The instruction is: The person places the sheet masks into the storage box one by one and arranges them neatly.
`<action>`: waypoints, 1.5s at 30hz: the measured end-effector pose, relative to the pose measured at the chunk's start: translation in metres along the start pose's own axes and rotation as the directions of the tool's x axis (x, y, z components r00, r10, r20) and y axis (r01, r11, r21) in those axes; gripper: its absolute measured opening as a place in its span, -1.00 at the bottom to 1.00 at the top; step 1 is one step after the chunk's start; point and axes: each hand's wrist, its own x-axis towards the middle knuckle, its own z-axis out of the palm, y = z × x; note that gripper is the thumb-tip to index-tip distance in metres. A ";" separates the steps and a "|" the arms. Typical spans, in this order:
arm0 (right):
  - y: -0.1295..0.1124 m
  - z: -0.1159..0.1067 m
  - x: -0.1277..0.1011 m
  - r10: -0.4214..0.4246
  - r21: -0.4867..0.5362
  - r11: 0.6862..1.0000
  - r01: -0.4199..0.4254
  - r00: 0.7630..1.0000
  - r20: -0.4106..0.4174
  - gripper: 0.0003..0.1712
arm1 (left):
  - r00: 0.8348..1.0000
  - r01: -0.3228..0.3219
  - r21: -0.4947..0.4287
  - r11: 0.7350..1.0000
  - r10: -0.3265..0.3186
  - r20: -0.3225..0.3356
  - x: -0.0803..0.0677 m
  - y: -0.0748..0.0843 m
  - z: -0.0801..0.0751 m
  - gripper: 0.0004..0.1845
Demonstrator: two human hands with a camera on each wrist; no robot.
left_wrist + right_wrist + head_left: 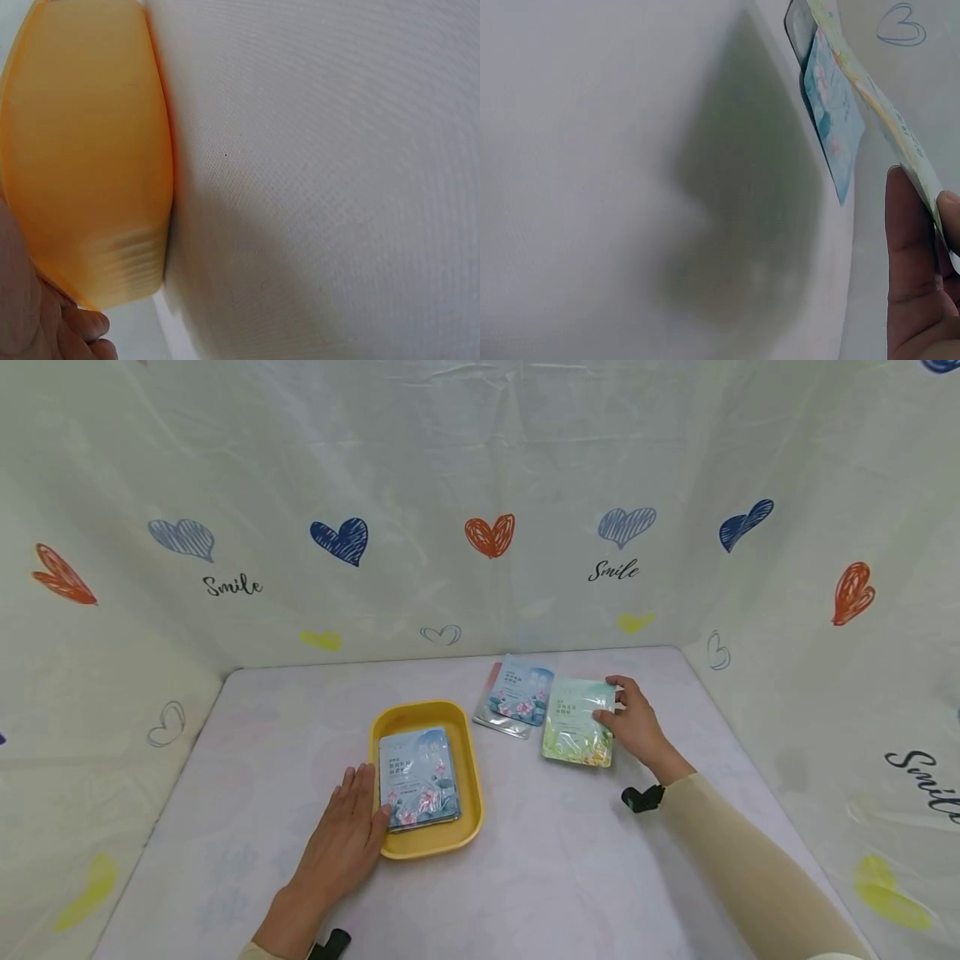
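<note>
While my left hand (341,843) lies flat, fingers straight, against the yellow tray (468,777) at lower centre, my right hand (637,722) pinches the green sachet (576,733) by its right edge, centre-right of the frame. It is a glossy, mint-to-yellow packet with floral print, beside a blue sachet (520,695).

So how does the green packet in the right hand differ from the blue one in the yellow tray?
The green packet is pale green with yellow flowers; the blue packet is blue with pink lotuses. The green one is out on the table, pinched at its edge by the right hand and lifted, as the right wrist view shows; the blue one lies flat in the tray, with the left hand against the tray's side. Both are flat, glossy, similar-sized sachets.
</note>
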 end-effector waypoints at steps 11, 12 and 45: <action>-0.021 0.005 0.000 -0.039 0.134 0.990 0.035 0.999 0.026 -0.19 | 1.000 -0.017 -0.009 1.000 0.017 -0.019 0.001 -0.002 0.000 -0.20; -0.023 0.006 -0.001 -0.043 0.142 0.989 0.038 0.999 0.029 -0.19 | 1.000 -0.021 -0.006 1.000 0.021 -0.022 0.001 -0.002 0.000 -0.20; -0.080 0.054 -0.009 -0.152 0.260 0.958 0.119 0.982 0.111 -0.22 | 0.999 -0.014 0.015 1.000 0.015 -0.035 0.003 -0.002 0.002 -0.20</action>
